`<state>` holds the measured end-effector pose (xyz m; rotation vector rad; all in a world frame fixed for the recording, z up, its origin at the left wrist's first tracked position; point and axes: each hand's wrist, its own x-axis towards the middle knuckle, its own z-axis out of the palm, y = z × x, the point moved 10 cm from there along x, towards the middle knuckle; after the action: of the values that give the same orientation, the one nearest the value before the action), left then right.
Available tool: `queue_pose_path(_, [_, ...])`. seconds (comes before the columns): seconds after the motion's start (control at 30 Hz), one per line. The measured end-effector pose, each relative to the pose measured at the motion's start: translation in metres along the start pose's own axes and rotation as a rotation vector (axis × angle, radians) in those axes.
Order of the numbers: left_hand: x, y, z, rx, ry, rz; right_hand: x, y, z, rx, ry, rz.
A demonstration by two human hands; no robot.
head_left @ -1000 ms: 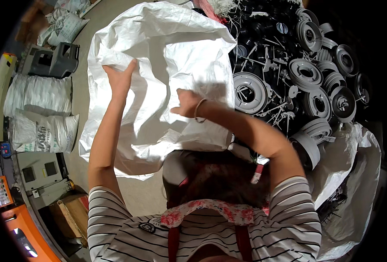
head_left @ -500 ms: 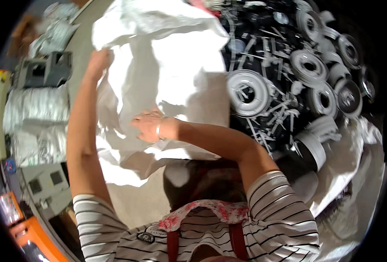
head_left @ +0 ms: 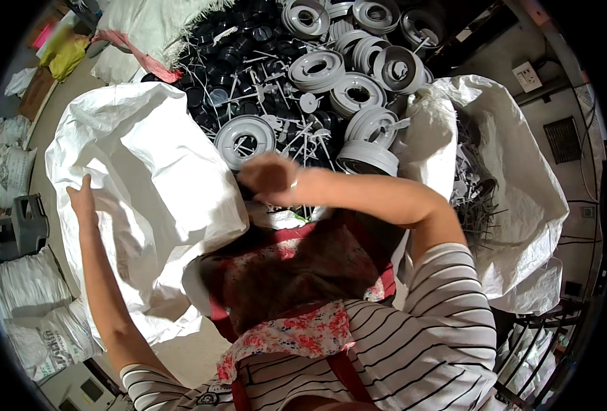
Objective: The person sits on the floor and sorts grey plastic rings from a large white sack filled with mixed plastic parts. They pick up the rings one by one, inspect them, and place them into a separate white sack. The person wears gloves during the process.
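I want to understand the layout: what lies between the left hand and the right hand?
In the head view, only the big white woven sack lies between them. The left hand holds its far edge; the right hand is at its near edge, beside grey plastic discs.

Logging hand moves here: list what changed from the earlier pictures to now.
The right hand left the white woven sack and moved right, to the edge of the pile of grey plastic discs. The left hand stays on the sack's left edge, holding it open.

top: black-white striped, short sleeves | apron: floral bib, red straps | forearms bare
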<state>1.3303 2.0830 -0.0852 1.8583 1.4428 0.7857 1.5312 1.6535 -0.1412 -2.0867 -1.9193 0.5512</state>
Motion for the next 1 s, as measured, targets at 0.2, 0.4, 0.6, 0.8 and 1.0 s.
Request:
queue_pose_path(0.2, [-0.187, 0.104, 0.078, -0.316, -0.491, 0.086, -0.157, 0.121, -0.051, -0.348, -0.443, 0.762])
queue_pose_path(0.4, [-0.344, 0.132, 0.174, -0.666, -0.956, -0.282, -0.177, 0.17, -0.069, -0.389, -0.11, 0.683])
queue_pose_path(0.6, [-0.475, 0.19, 0.152, 0.054, -0.656, 1.432, -0.167, 0.149, -0.151, 0.162, 0.352, 0.849])
queue_pose_path(0.8, [-0.609, 0.05, 0.18, 0.113, -1.885, 0.762, -0.171, 0.147, -0.12, 0.978, 0.588, 0.876])
queue_pose_path(1.0, [-0.589, 0.03, 0.109, 0.03, -1.892, 0.307, -0.155, 0.137, -0.1, 1.427, 0.7, 0.804])
